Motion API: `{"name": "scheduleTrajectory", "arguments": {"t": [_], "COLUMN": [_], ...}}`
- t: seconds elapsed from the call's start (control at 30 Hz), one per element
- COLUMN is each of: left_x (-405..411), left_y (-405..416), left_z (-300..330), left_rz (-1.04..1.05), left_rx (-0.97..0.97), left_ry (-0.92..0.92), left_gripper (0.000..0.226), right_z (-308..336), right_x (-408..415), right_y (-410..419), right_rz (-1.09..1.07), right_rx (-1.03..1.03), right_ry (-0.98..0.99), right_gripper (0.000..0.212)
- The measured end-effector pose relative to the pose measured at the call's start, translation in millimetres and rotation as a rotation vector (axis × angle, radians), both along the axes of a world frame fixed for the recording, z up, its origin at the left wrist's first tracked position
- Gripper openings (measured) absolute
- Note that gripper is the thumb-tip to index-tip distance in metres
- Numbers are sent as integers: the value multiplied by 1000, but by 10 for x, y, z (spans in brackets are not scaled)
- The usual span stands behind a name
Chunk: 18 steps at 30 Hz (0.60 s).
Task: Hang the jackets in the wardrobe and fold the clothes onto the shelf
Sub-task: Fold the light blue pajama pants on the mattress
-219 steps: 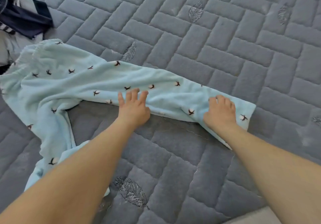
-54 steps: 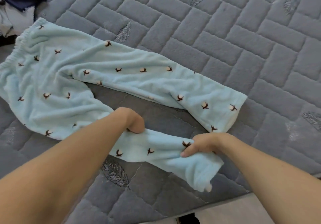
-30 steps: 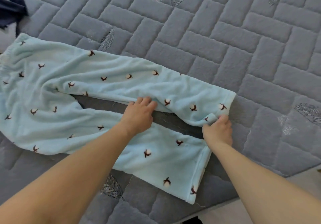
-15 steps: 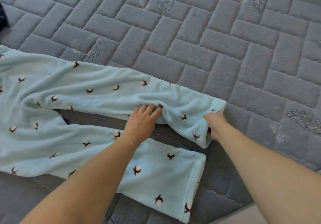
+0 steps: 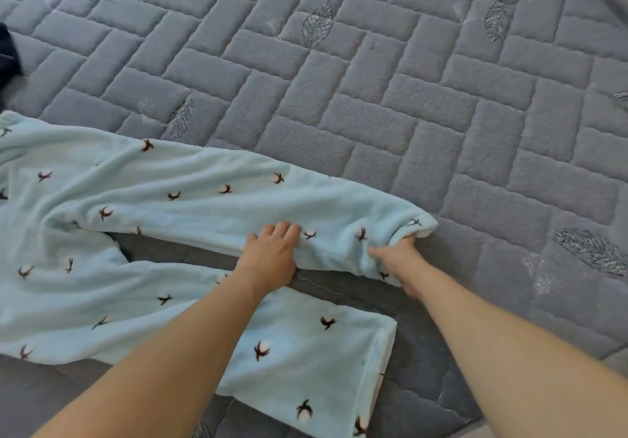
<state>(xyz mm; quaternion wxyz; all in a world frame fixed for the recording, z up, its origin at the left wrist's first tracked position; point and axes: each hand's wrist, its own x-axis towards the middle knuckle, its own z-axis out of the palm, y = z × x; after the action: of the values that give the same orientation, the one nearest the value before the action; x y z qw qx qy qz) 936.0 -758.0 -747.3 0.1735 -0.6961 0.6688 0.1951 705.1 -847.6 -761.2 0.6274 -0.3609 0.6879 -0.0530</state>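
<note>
Light-blue pants (image 5: 176, 234) lie spread on grey quilted mattress (image 5: 407, 98) w/ far leg at 12 o'clock of near leg; left hand (image 5: 272, 254) pinches far leg's lower edge, right hand (image 5: 399, 257) grips its cuff, so best to draw it toward 6, edges & cuffs lined up.

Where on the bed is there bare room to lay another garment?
The grey quilted cover is bare beyond the light blue trousers and right of the cuff, which the right hand grips. The near left is crowded: both legs, left hand, dark cloth at the left edge.
</note>
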Motion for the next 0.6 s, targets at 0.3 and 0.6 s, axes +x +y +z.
{"name": "scheduleTrajectory", "arguments": {"t": [0.3, 0.6], "left_x": [80, 500], "left_y": [-37, 254], "left_z": [100, 116], "left_rz": [-198, 276], "left_rx": [-170, 78], "left_ry": [-20, 312], "left_gripper": [19, 20], "right_z": [348, 464], "right_x": [-325, 521], "right_y": [-320, 228], "right_rz": [510, 774], "right_rx": [11, -284], "right_ry": [499, 861], "right_gripper": [60, 101]}}
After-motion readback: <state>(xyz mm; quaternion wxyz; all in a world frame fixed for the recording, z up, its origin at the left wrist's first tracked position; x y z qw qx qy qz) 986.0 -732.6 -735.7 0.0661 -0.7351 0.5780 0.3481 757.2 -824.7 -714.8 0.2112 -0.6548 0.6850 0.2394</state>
